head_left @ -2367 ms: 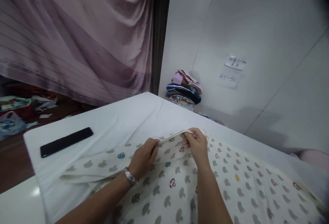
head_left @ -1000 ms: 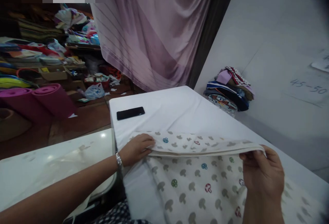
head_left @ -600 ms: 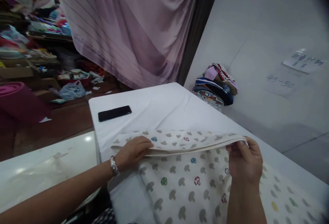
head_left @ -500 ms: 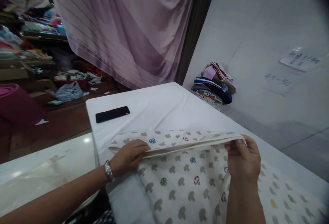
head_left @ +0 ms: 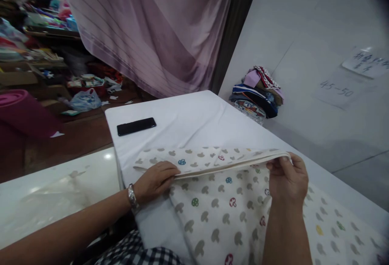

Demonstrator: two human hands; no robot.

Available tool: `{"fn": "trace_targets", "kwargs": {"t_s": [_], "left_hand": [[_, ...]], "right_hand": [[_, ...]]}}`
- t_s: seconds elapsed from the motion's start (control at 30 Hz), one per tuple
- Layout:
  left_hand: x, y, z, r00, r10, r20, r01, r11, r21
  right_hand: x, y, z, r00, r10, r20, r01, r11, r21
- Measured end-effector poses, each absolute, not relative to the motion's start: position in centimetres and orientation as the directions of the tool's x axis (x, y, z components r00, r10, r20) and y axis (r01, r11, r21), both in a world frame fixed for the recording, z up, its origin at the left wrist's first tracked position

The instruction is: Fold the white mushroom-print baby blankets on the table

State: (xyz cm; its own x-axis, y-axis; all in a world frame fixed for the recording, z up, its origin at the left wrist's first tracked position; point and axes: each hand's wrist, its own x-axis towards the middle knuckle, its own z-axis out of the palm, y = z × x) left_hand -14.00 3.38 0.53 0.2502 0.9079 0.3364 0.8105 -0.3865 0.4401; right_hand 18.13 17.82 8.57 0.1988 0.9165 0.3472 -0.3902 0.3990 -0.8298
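A cream fabric [head_left: 215, 212] printed with grey and coloured mushrooms lies over the front of the white-covered table, its far edge folded into a long band. My left hand [head_left: 156, 180], a silver bracelet at the wrist, is closed on the fold near its left end; the thumb side is partly hidden. At the right end, my right hand [head_left: 288, 176] pinches the layered edge between thumb and fingers, slightly raised. Between both hands the folded edge runs fairly straight, with a narrow gap between its layers.
A black phone [head_left: 136, 126] lies on the white tabletop [head_left: 188, 115]. Folded clothes [head_left: 257, 92] are stacked by the wall at the right. A pinkish curtain [head_left: 158, 26] hangs behind. Leftward are a lower white surface [head_left: 60, 180], a magenta roll [head_left: 26, 115] and cluttered shelves.
The camera view has shifted slightly, so the table and phone appear higher. Both hands keep their hold, and the gap along the folded edge looks narrower.
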Motion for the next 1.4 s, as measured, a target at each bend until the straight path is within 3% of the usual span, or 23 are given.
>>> {"fn": "trace_targets", "kwargs": {"t_s": [0.23,0.53,0.63,0.8,0.9,1.0,1.17,1.3,1.4], "left_hand": [[-13.5,3.5,0.2,0.256,0.898,0.359,0.833,-0.393,0.39],[-14.3,6.3,3.0,-0.067,0.929,0.363,0.811,-0.161,0.562],[-15.4,7.9,4.3,-0.098,0.902,0.421,0.846,-0.147,0.512],[-18.0,11.1,5.7,-0.008,0.826,0.563,0.911,-0.225,0.344],[-19.7,13.7,6.9,-0.004,0.813,0.582,0.911,-0.238,0.338],[-21.2,16.5,7.8,-0.072,0.853,0.516,0.891,-0.178,0.418],[-22.9,20.4,6.4,-0.189,0.943,0.273,0.851,0.019,0.525],[-23.5,22.2,3.2,-0.295,0.952,0.086,0.812,0.202,0.548],[-23.9,22.8,1.2,-0.303,0.953,-0.031,0.822,0.278,0.498]], "right_hand": [[18.2,17.8,8.5,0.187,0.928,0.323,-0.417,0.373,-0.829],[18.8,17.6,8.6,0.21,0.926,0.314,-0.401,0.374,-0.836],[19.3,16.9,8.8,0.224,0.917,0.329,-0.388,0.394,-0.833],[18.7,18.0,10.6,0.321,0.889,0.327,-0.333,0.429,-0.839],[17.2,21.3,13.2,0.347,0.874,0.341,-0.277,0.442,-0.853],[14.8,26.1,16.1,0.273,0.89,0.364,-0.184,0.42,-0.889],[8.5,35.3,18.0,0.14,0.939,0.314,-0.018,0.32,-0.947],[3.0,42.0,14.7,0.133,0.974,0.185,0.158,0.163,-0.974],[0.1,45.5,10.4,0.144,0.983,0.116,0.214,0.083,-0.973]]}}
